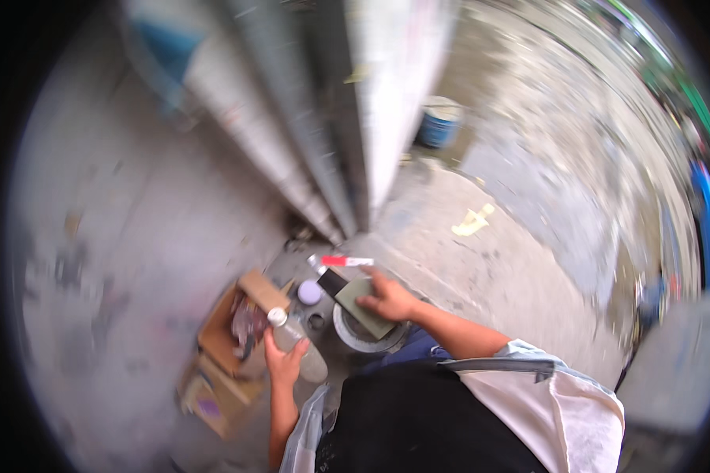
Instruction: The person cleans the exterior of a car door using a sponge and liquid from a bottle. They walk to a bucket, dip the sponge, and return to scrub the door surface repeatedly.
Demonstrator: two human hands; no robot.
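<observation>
My left hand (284, 359) is wrapped round a clear plastic bottle (309, 364) with a white cap, tilted beside a cardboard box. My right hand (389, 298) reaches over a flat grey-green square piece (356, 319), thumb and forefinger spread apart. Its thumb lies over the piece, and the forefinger comes close to a red-and-white strip (347, 261). That green piece lies across the top of a round bucket (345, 337), and a black flat piece (332, 281) shows beyond its edge. Blur hides whether my right fingers grip anything.
An open cardboard box (217, 335) holds crumpled plastic. Near it sit a pale lilac round lid (309, 292) and a small dark ring-shaped thing (316, 322). Tall grey-and-white posts (347, 158) rise ahead. Farther off stand a blue pail (439, 126) and a yellowish scrap (473, 221).
</observation>
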